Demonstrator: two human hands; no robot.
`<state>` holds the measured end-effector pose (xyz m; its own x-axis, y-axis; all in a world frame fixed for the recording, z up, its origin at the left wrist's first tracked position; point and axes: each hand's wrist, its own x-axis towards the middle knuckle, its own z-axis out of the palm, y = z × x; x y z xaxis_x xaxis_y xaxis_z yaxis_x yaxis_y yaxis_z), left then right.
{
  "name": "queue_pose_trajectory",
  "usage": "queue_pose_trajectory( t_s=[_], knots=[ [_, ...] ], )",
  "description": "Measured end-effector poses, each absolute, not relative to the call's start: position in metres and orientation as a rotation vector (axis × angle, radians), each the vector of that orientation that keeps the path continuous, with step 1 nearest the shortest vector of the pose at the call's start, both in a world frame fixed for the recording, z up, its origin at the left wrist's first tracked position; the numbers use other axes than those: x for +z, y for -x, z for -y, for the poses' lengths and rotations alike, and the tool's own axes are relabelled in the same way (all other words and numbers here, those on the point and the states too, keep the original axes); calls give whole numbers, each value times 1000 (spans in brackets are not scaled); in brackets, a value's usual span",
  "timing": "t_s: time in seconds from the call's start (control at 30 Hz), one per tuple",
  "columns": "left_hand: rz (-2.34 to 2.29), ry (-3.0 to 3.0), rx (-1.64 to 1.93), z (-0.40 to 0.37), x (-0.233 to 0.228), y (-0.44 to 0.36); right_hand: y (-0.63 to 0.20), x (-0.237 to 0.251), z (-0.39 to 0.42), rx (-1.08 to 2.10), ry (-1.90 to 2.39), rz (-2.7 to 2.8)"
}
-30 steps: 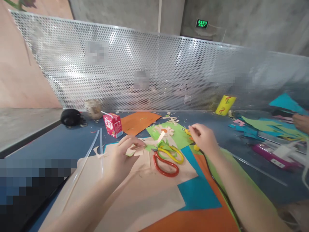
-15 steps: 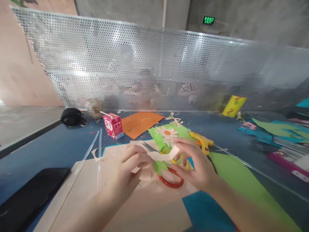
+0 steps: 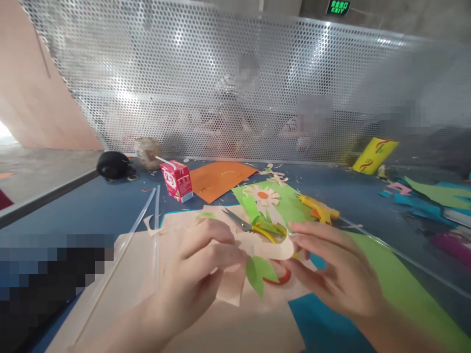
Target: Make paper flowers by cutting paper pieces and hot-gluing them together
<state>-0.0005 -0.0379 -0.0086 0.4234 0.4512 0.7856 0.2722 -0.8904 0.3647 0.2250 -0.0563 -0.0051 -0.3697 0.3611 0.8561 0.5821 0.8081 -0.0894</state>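
Observation:
A curled strip of pale peach paper (image 3: 270, 246) is held up between my two hands. My left hand (image 3: 206, 260) is closed, pinching the strip's left end. The strip's curled right end is gripped by the fingertips of my right hand (image 3: 334, 264). A green paper leaf shape (image 3: 259, 272) lies just below the strip. Behind it are scissors (image 3: 239, 219) with yellow handles, pointing away to the left, and a red handle loop (image 3: 284, 274) shows partly under the leaf. A peach paper flower with an orange centre (image 3: 263, 195) lies farther back on green paper (image 3: 290, 196).
Around the peach sheets (image 3: 265, 318) are blue paper (image 3: 324, 323), a yellow glue gun (image 3: 320, 208), clear glue sticks (image 3: 157, 220), a red drink carton (image 3: 177, 180) with a straw and orange paper (image 3: 221, 179). A perforated metal screen (image 3: 206, 98) crosses the back, with people behind it.
My view has tipped down and shifted left. The strip's right end has curled round more in my right hand, and both hands sit lower and nearer me, still gripping it.

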Motion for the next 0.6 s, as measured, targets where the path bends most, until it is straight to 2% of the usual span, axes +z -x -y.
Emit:
queue_pose_trajectory(
  t_s=[0.1, 0.4, 0.6],
  knots=[
    [-647, -2501, 1445, 39, -7, -1, -226, -4, 60, -309, 697, 2092],
    [-618, -2478, 1428, 44, -4, -3, -224, 0, 64, -73, 744, 2137],
    [-503, -2455, 1474, 43, 0, -5, -219, 11, 68, -199, 685, 2187]
  ],
)
